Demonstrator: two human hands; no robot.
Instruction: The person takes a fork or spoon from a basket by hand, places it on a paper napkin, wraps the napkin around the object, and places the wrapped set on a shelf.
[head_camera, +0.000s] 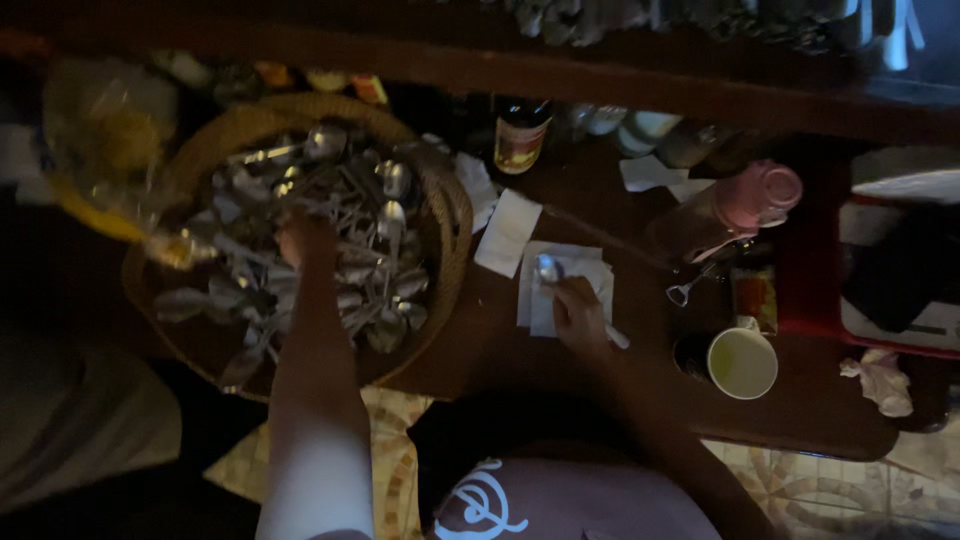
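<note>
Now left hand (303, 240) grasping cutlery (350, 230) in basket (445, 215); right hand (580, 315) pinching spoon (549, 270) over napkin (565, 262).

Dark glass bottle (520, 133) with a label, top centre of frame; folded white napkin (508, 232) just below it; pink lidded container (757, 196) upper right; pale mug (742, 361) lower right, on the dark wooden table (820, 410); crumpled tissue (880, 380) at the table's right edge; clear plastic bag (105, 125) upper left; patterned tile floor (830, 490) bottom right.
</note>
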